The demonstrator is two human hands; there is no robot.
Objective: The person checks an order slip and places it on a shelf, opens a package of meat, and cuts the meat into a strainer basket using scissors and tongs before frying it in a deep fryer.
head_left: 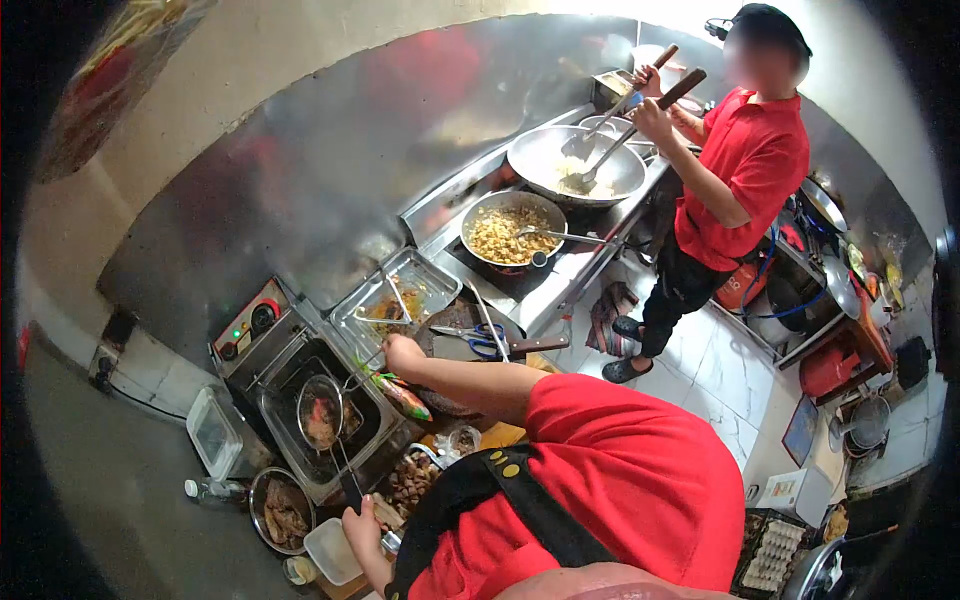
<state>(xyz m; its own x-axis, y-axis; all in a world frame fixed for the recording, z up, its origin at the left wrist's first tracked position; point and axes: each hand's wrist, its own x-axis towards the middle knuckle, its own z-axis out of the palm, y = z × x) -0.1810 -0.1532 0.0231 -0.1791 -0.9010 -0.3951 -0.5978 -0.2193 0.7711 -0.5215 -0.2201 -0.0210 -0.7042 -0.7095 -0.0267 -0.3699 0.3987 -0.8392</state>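
Over the deep fryer (375, 410), a round mesh strainer (322, 385) holds reddish-brown food (320, 425). Its black handle leads to my left hand (365, 535), which is closed around the end. My right hand (403, 355) is closed on a thin metal utensil (368, 368) that points down toward the strainer; its far end is hard to make out. Close by the right hand, a steel tray (350, 325) contains oily scraps and tongs (400, 298). Below its wrist lies a colourful packet (405, 397). A bowl of browned meat (284, 512) stands left of my left hand.
A co-worker in red (750, 165) stirs a large wok (535, 155) with two long-handled tools. Diced food fills a second pan (510, 228). Scissors (486, 340) and a cleaver (480, 345) lie on a round board. Plastic containers (215, 430) stand beside the fryer.
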